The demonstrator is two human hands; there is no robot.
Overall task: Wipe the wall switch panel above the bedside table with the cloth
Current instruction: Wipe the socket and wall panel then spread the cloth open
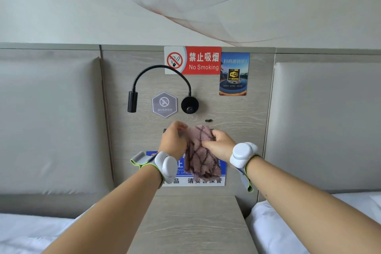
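Observation:
A purple-and-pink patterned cloth [201, 161] hangs in front of the wooden wall panel, held up by both hands. My left hand [174, 140] pinches its upper left edge. My right hand [219, 143] grips its upper right part. Behind the hands and cloth a dark strip of the switch panel [165, 130] shows only at its left end; the remainder is hidden. The bedside table [193, 222] stands directly below, its wooden top between my forearms.
A black gooseneck reading lamp [132, 101] and its round base [189, 105] are mounted above the hands. A no-smoking sign [192, 60], a WiFi sticker [234, 74] and a hexagonal badge [164, 105] are on the panel. Padded headboards and white beds flank both sides.

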